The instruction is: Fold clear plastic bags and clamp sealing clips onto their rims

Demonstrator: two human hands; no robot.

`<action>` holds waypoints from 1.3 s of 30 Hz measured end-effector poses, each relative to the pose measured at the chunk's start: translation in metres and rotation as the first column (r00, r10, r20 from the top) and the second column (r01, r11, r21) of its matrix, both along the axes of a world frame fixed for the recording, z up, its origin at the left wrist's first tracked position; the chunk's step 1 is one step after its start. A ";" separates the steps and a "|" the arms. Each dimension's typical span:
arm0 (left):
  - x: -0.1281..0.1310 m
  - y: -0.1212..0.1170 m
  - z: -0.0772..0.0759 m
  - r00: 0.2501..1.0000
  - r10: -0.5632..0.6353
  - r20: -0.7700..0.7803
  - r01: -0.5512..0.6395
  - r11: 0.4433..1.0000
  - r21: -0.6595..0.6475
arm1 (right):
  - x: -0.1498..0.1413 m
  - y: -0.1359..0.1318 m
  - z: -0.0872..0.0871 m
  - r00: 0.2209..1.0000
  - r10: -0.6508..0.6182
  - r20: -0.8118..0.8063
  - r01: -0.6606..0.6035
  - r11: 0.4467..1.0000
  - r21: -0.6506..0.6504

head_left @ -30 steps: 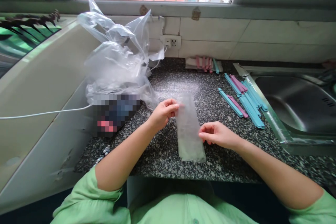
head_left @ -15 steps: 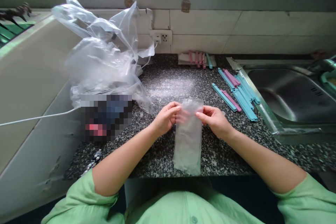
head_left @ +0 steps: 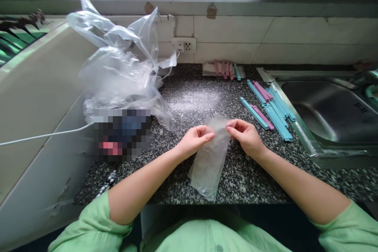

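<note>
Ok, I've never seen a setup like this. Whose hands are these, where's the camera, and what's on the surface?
No machine here: these are a person's bare left hand and right hand, filmed from a camera on the head looking forward and down. Both hold a thin plastic bag over a speckled countertop. At left sits a bundle of clear plastic, with a pixelated patch hiding something nearby. At right, blue and pink strips lie beside a metal sink.

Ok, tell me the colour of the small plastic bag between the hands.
The small plastic bag is a milky, see-through white; the head view shows it.
</note>
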State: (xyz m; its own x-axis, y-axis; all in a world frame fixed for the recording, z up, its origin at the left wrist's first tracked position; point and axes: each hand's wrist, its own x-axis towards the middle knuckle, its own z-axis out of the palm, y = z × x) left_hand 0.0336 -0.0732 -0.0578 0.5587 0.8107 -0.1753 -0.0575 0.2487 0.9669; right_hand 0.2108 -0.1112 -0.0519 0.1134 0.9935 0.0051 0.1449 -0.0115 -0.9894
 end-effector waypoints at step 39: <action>-0.005 0.000 -0.003 0.996 0.073 -0.044 -0.074 0.997 -0.027 | -0.007 -0.006 0.001 0.988 0.056 0.143 -0.051 0.998 -0.042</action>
